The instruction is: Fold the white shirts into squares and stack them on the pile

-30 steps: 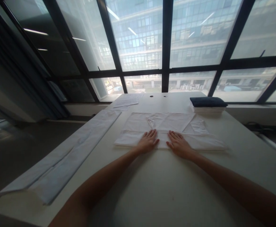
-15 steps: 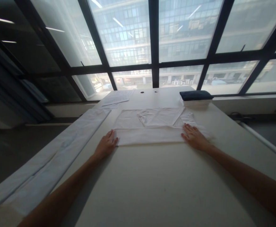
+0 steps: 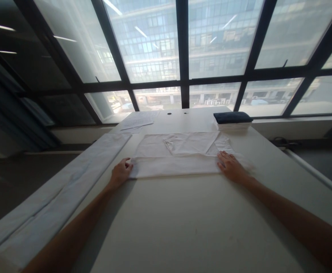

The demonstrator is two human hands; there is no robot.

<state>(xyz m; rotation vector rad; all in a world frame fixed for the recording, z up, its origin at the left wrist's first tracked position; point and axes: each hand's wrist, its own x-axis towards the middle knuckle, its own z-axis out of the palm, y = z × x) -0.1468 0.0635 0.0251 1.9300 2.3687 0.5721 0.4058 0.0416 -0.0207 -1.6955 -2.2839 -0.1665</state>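
Note:
A thin white garment [image 3: 177, 165] lies spread crosswise on the table, with a smooth band folded up along its near edge and wrinkled layers behind it. At its left end, my left hand [image 3: 121, 172] has thumb and fingers closed on the corner of the folded band. My right hand [image 3: 232, 167] rests flat on the right end of the band, fingers stretched out over the fabric. Part of the garment's right side is hidden under that hand.
The white table [image 3: 177, 220] extends toward large windows. A folded navy cloth [image 3: 232, 117] tops a stack of folded white cloths [image 3: 234, 126] at the back right. Paper sheets [image 3: 139, 120] lie back left. Long white fabric [image 3: 69, 185] runs along the left edge.
My left hand has shifted slightly left, from lying flat on the garment's corner to pinching it. The right hand stays flat in place. The view has tilted a little.

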